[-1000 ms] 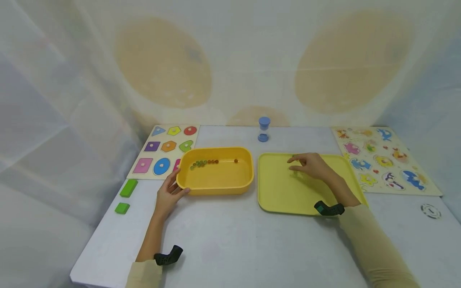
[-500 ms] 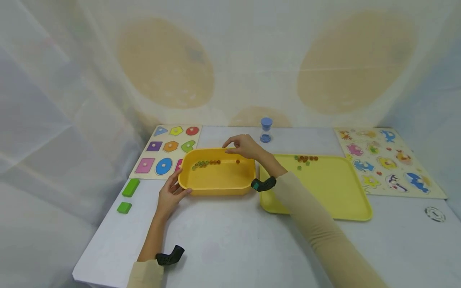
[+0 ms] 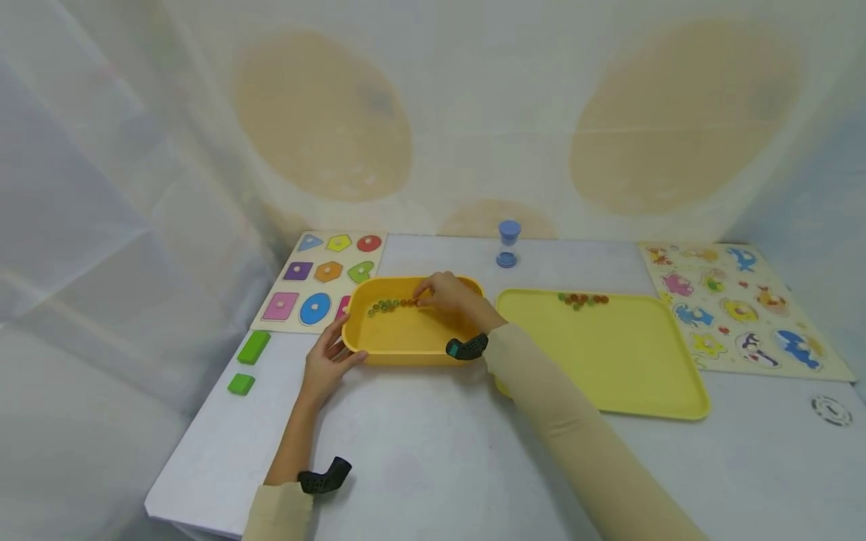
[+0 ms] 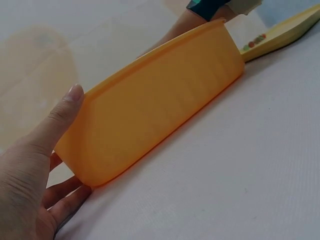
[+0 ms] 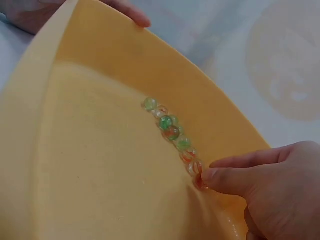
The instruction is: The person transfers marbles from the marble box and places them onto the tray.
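A deep yellow plastic tub [image 3: 413, 340] stands on the white table. My left hand [image 3: 325, 370] grips its left end, the thumb [image 4: 70, 102] against the front wall and the fingers at the side. Inside the tub, a row of clear glass marbles [image 5: 172, 131] with green and orange swirls lies along the far wall. My right hand [image 3: 446, 291] reaches into the tub, and its thumb and forefinger pinch an orange-red marble [image 5: 200, 182] at the row's right end. Part of that marble is hidden by the thumb.
A flat yellow tray [image 3: 609, 368] right of the tub holds several marbles [image 3: 583, 299]. A blue sand timer [image 3: 508, 244] stands behind. Puzzle boards lie left [image 3: 328, 270] and right [image 3: 744, 308]. Two green blocks [image 3: 253, 348] lie at left, and a round chip [image 3: 831, 411] at far right.
My right hand has moved left from over the tray, down into the tub, to the marble row. The left hand keeps its grip on the tub. The whole view has shifted slightly.
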Motion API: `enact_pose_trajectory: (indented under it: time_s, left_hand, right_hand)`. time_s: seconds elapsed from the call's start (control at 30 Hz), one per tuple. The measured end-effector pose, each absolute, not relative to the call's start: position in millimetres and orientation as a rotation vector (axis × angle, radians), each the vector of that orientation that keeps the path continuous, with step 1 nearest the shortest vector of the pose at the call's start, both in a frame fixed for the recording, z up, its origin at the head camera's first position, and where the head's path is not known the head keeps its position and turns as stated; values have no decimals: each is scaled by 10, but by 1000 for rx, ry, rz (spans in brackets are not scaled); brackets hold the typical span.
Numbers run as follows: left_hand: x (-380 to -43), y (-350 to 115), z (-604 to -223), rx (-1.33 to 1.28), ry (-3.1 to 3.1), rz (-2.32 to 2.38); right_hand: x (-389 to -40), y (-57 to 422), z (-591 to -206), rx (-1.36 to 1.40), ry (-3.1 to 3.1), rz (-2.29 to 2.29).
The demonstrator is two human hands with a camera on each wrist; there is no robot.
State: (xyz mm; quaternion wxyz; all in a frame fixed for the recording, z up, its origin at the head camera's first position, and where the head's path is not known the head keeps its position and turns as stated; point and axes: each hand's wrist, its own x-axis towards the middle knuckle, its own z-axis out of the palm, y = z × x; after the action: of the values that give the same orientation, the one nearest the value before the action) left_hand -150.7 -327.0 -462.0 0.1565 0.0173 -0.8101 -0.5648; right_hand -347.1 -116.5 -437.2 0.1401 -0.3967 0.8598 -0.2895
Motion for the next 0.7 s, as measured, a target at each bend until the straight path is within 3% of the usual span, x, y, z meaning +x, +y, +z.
enact_pose_trajectory:
  time_s: [0.43, 0.7]
  left_hand:
    - [-1534, -3270, -4700, 84, -2306, -1670]
    - [-1587, -3371, -4817, 69, -2310, -1639]
  right_hand:
    - [-3406, -1054, -4309, -1266, 2556, -780]
    - [-3259, -215, -3937, -1395, 2611, -1003]
